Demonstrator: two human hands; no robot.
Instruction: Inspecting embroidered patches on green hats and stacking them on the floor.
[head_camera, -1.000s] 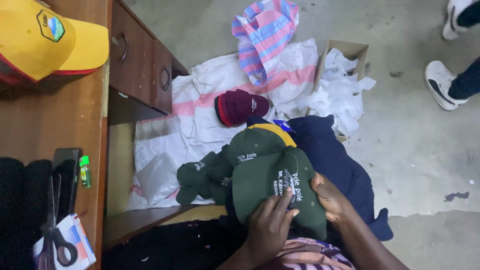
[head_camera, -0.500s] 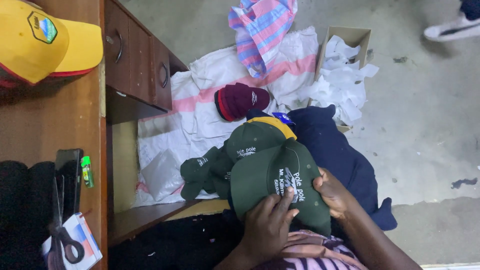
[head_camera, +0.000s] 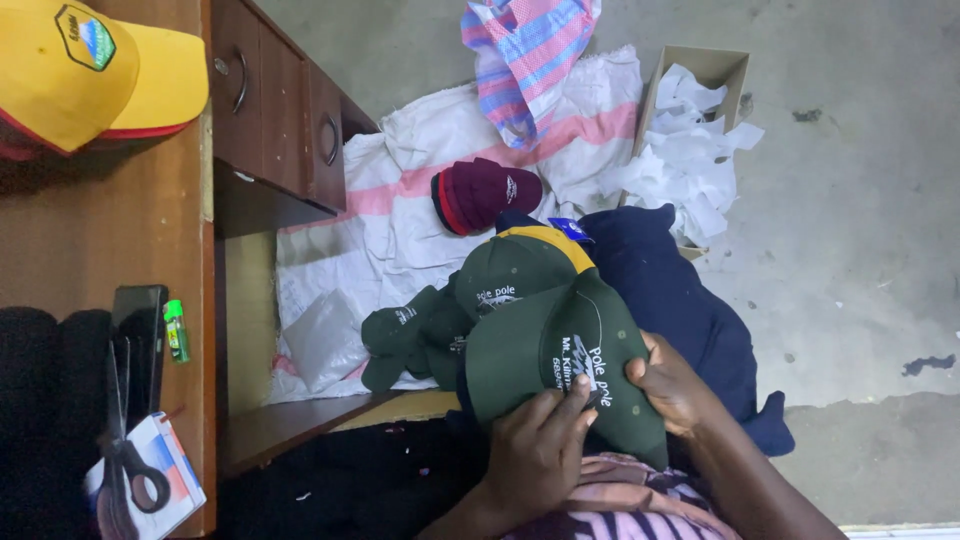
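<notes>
The left hand (head_camera: 535, 450) and right hand (head_camera: 672, 385) both hold a dark green cap (head_camera: 560, 365) on the lap. It looks soft and light; the stiff brim is best to grab. More green caps (head_camera: 500, 280) lie behind. A yellow cap (head_camera: 90, 70) sits on the wooden tabletop (head_camera: 100, 230), scissors (head_camera: 125, 440) too, above a grey floor (head_camera: 850, 250).

A small cap-making or embroidery workshop, by the look of it. Stacked dark green caps (head_camera: 520, 300) lie on the person's lap, a maroon cap (head_camera: 485, 193) sits on a white woven sack (head_camera: 400, 230) spread over bare concrete floor (head_camera: 850, 250), and a yellow cap (head_camera: 90, 70) rests on a wooden desk (head_camera: 110, 240). Scissors (head_camera: 125, 440) lie on that desk. A cardboard box (head_camera: 700, 75) spills white paper scraps (head_camera: 690, 160).
</notes>
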